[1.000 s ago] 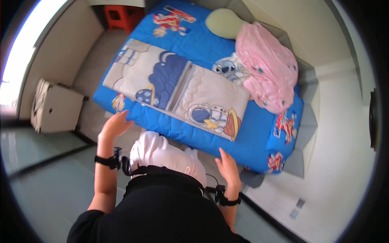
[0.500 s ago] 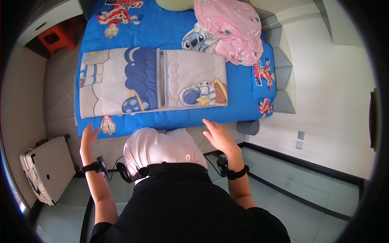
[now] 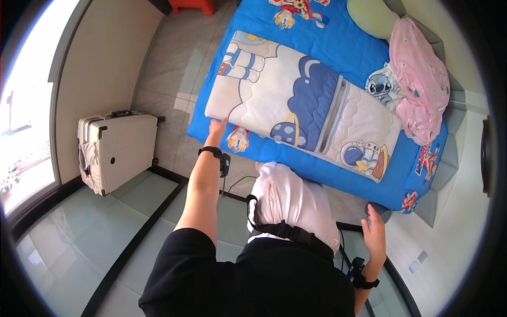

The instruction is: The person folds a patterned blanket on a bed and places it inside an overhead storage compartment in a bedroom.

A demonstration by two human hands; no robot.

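In the head view, the left hand [image 3: 217, 131] is reaching to the near left corner of the folded quilt [image 3: 274, 79], and its fingertips are meeting the edge there; I cannot tell if the fingers are pinching the cloth or only touching it. The right hand [image 3: 374, 235] is hovering in the air below the near edge of the bed, holding nothing, with the thumb standing a little apart from the straight fingers. The quilt, which is showing astronauts and a dark blue cloud, is lying on the blue bed cover [image 3: 317, 26], and a narrow gap is running across it between two parts. To the right, a pink blanket [image 3: 420, 79] is lying crumpled near a green pillow [image 3: 372, 17], while a cream suitcase [image 3: 127, 150] is standing on the floor at the left
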